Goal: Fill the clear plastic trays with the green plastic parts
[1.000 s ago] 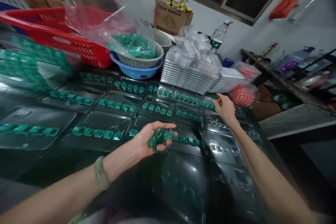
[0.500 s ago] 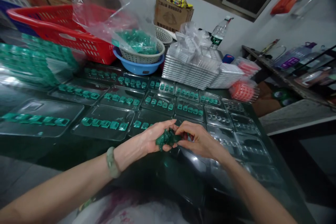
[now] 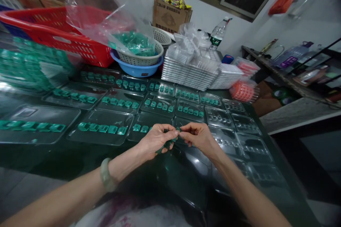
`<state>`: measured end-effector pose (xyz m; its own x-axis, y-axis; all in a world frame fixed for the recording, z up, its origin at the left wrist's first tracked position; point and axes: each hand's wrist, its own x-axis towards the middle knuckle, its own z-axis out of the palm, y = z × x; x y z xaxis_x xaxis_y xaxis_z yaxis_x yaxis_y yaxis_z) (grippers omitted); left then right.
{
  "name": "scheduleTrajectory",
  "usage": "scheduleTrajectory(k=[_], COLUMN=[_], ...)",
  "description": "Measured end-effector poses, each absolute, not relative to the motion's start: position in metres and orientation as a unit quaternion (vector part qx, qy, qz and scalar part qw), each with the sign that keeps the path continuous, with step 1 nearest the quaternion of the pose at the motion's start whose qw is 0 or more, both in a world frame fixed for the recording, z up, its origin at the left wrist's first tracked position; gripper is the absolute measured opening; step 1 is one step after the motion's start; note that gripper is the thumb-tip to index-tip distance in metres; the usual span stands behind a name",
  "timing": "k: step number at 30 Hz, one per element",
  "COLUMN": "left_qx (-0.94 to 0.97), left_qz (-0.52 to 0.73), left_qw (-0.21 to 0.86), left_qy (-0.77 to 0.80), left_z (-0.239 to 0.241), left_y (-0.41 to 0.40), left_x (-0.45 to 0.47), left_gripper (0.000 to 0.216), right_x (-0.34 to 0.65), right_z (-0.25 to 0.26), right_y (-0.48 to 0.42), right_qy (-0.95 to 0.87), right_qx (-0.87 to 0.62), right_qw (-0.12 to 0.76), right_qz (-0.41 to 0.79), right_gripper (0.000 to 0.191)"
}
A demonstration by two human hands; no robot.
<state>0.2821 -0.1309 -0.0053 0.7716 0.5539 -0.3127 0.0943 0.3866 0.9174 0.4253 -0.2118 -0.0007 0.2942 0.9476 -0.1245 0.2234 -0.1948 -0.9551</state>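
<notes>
My left hand [image 3: 160, 138], with a pale green bangle [image 3: 107, 175] on its wrist, is closed around several small green translucent plastic pieces [image 3: 168, 144]. Its thumb and forefinger meet at one piece near the fingertips. Opposite, my right hand [image 3: 196, 135] pinches at that same green piece, its fingertips almost touching the left ones. Most of the pieces are hidden by the left fingers. Just beyond the hands lie clear plastic trays [image 3: 157, 118] on the dark green table; in many of them green square pieces [image 3: 103, 128] sit in a row.
Trays without green pieces [image 3: 252, 150] lie to the right. At the back stand stacked clear trays [image 3: 188, 71], a blue basin [image 3: 138, 70] under a colander with a bag of green pieces [image 3: 135, 42], and a red basket [image 3: 87, 51]. Stacked green-filled trays [image 3: 29, 65] are at left.
My left hand has turned and closed over the green pieces that lay exposed on its palm. Its thumb now meets my right fingertips at one piece. The view has shifted slightly.
</notes>
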Motion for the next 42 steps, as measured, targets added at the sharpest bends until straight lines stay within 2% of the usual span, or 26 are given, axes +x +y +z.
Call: scheduleTrajectory(k=[5,11,13,22,25,32,37,39,42], left_qx=[0.601,0.593,0.597,0.743,0.752,0.681,0.604,0.579,0.529], left_qz=[0.138,0.139,0.15,0.204,0.201,0.171,0.186,0.175,0.127], left_qw=[0.717,0.732,0.728,0.591,0.582,0.659,0.718,0.745,0.801], left_qy=[0.325,0.306,0.302,0.24,0.236,0.269,0.29,0.282,0.249], left_z=[-0.006,-0.009,-0.01,-0.008,-0.009,-0.014,-0.02,-0.019,-0.012], left_y=[-0.132,-0.132,-0.132,-0.129,-0.129,-0.13,-0.132,-0.13,-0.126], left_x=[0.283,0.285,0.285,0.28,0.28,0.29,0.303,0.304,0.301], left_gripper=[0.024,0.028,0.031,0.028,0.024,0.016,0.015,0.016,0.017], right_x=[0.423,0.409,0.406,0.41,0.411,0.402,0.396,0.4,0.412], right_z=[-0.004,-0.004,-0.002,-0.005,-0.006,-0.007,-0.004,0.001,0.01], right_y=[-0.212,-0.214,-0.215,-0.213,-0.214,-0.218,-0.22,-0.222,-0.229], right_qy=[-0.454,-0.564,-0.574,-0.551,-0.551,-0.59,-0.615,-0.628,-0.624], right_qx=[-0.674,-0.723,-0.724,-0.711,-0.712,-0.738,-0.737,-0.719,-0.678], right_qw=[0.43,0.375,0.37,0.409,0.408,0.327,0.267,0.292,0.384], right_qz=[0.394,0.132,0.093,0.156,0.152,0.008,-0.085,-0.052,0.065], right_gripper=[0.024,0.016,0.015,0.013,0.014,0.01,0.016,0.017,0.017])
